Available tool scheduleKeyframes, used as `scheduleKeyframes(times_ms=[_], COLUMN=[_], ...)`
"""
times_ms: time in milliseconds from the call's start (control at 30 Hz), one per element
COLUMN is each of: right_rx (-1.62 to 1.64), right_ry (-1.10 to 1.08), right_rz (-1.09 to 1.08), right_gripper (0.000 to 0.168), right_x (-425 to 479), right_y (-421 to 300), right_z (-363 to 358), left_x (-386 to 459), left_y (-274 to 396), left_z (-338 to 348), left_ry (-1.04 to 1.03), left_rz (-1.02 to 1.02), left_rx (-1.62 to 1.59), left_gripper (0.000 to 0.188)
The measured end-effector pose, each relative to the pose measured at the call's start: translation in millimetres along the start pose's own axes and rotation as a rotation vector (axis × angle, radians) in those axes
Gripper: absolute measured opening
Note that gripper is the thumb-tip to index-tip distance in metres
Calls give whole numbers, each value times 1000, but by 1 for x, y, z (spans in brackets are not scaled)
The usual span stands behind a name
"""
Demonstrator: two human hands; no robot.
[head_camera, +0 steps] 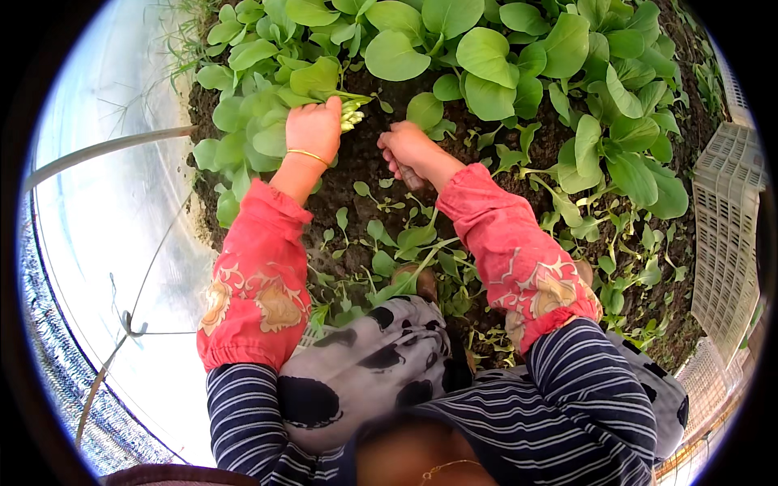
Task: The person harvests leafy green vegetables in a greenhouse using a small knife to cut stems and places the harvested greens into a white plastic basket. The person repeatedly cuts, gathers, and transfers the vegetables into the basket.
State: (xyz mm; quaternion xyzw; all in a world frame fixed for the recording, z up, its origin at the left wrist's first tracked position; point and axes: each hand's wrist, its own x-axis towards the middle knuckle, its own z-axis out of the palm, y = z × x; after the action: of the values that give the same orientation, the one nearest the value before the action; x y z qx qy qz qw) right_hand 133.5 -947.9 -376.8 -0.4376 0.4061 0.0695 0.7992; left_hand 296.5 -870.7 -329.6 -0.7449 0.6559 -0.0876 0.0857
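Note:
My left hand is closed around a bunch of leafy greens. The pale cut-looking stem ends stick out to the right of the thumb, and the broad leaves hang to the left. Over the bare soil, my right hand has curled fingers around the brownish handle of a small tool; the rest of the tool is hidden. Just above the right hand a small leafy plant grows from the soil. Both forearms wear red patterned sleeve covers.
Dense leafy green plants stand along the far side and right. Small seedlings and loose leaves lie nearer my shoes. Plastic sheeting with a curved pole borders the left. Pale plastic crates stand at the right edge.

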Motion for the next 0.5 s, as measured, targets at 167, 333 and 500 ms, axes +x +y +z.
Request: scheduleKeyframes(times_ms=[167, 333, 500], right_rx=[238, 334, -112], right_ry=[146, -3, 78], right_rz=[-330, -544, -630], right_gripper=[32, 29, 24], right_x=[-52, -75, -88], right_y=[18, -15, -9], right_z=[-22, -16, -21], left_x=[-15, -42, -75], left_y=[11, 20, 32], left_z=[-57, -94, -122], left_ry=[-165, -322, -235], left_rz=[-275, -514, -545], left_rx=[-531, -1473, -1605], left_gripper=[32, 53, 56])
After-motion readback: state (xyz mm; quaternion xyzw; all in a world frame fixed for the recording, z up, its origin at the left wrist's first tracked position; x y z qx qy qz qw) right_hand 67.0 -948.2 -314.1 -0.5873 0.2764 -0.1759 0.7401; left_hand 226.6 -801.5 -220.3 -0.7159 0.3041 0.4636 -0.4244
